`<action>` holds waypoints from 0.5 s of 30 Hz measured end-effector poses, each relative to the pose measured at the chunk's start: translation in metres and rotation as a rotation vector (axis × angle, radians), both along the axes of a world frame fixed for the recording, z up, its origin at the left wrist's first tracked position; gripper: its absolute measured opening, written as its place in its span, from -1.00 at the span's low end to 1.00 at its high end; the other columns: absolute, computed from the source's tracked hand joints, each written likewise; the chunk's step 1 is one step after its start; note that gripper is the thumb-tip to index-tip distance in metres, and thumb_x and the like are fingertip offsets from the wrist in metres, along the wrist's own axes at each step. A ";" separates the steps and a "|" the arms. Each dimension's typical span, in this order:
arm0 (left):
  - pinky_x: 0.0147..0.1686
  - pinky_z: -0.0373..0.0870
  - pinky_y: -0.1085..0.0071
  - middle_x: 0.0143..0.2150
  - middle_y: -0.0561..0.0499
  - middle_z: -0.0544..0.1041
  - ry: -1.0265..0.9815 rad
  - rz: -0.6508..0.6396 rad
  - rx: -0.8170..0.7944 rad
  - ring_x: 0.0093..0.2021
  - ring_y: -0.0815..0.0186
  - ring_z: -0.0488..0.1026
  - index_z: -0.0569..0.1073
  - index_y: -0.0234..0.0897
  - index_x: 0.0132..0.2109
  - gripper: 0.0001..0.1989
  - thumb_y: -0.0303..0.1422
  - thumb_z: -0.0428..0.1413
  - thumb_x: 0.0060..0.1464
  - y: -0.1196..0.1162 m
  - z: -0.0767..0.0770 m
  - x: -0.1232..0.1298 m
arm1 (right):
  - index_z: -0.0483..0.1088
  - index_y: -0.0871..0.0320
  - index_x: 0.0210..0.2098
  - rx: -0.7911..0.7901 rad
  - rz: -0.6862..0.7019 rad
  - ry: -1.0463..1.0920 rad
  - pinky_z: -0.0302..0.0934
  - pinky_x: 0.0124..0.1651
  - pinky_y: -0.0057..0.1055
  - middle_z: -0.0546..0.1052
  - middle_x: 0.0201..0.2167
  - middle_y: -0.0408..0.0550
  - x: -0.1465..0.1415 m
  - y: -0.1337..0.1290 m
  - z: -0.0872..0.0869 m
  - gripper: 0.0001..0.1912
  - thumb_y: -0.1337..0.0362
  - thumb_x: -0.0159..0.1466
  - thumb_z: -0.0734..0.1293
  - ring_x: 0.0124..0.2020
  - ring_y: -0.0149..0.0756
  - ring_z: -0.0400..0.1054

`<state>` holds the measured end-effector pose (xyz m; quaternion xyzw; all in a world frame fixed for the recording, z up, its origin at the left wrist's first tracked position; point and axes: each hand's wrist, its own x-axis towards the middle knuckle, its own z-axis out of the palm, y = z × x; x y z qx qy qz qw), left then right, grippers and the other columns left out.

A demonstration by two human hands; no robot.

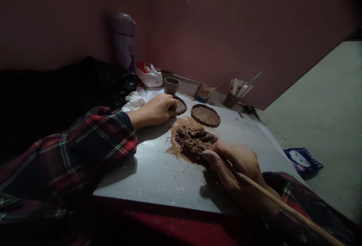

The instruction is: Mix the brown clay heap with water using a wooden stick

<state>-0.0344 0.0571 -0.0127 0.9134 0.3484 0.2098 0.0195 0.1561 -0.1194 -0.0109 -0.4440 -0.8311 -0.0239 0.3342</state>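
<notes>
My right hand [237, 163] is closed round a long thin wooden stick [271, 197]. Its fingers are at the near right edge of a lumpy heap of wet brown clay-like paste [194, 140], and the stick's working end is hidden there. Brown smears surround the heap on the white board [152, 174]. Beyond it, my left hand [161, 108] has its fingers curled at the left side of a small round brown dish [181, 105] with a dotted surface, partly hidden by the hand. To the right of that dish lies a larger shallow brown disc [206, 115] with a raised rim.
At the back stand a cup [171, 86], a worn container [204, 92] and a holder of brushes and pens [232, 99]. Crumpled white tissue [133, 100] and a plastic bag [149, 75] lie left. Black plastic [93, 83] borders the board's left. A dark blue packet [302, 162] lies on the floor.
</notes>
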 end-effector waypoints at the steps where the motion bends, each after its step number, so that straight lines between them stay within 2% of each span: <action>1: -0.35 0.19 0.44 -0.34 -0.01 0.44 -0.003 -0.001 0.001 -0.34 0.32 0.33 0.46 -0.30 -0.40 -0.88 -0.34 0.10 0.01 0.000 0.000 0.000 | 0.24 0.15 -0.55 -0.006 0.002 -0.001 -0.01 -0.58 -0.51 0.20 -0.69 -0.26 0.000 0.000 0.000 -0.71 0.33 0.33 0.19 -0.68 -0.52 0.07; 7: -0.31 0.22 0.43 -0.29 -0.02 0.46 -0.024 -0.014 -0.031 -0.29 0.31 0.35 0.50 -0.29 -0.34 -0.89 -0.39 0.09 0.00 0.001 -0.002 -0.001 | 0.23 0.14 -0.55 0.027 -0.003 -0.001 0.00 -0.57 -0.50 0.20 -0.68 -0.26 0.000 0.001 -0.001 -0.70 0.31 0.33 0.20 -0.67 -0.51 0.07; 15: -0.30 0.21 0.42 -0.30 -0.03 0.46 0.013 0.016 -0.026 -0.31 0.32 0.34 0.48 -0.31 -0.36 -0.88 -0.36 0.08 0.02 -0.003 0.001 0.001 | 0.22 0.13 -0.54 0.013 -0.015 -0.007 -0.01 -0.59 -0.49 0.21 -0.69 -0.27 0.000 0.000 -0.002 -0.71 0.30 0.33 0.22 -0.69 -0.51 0.08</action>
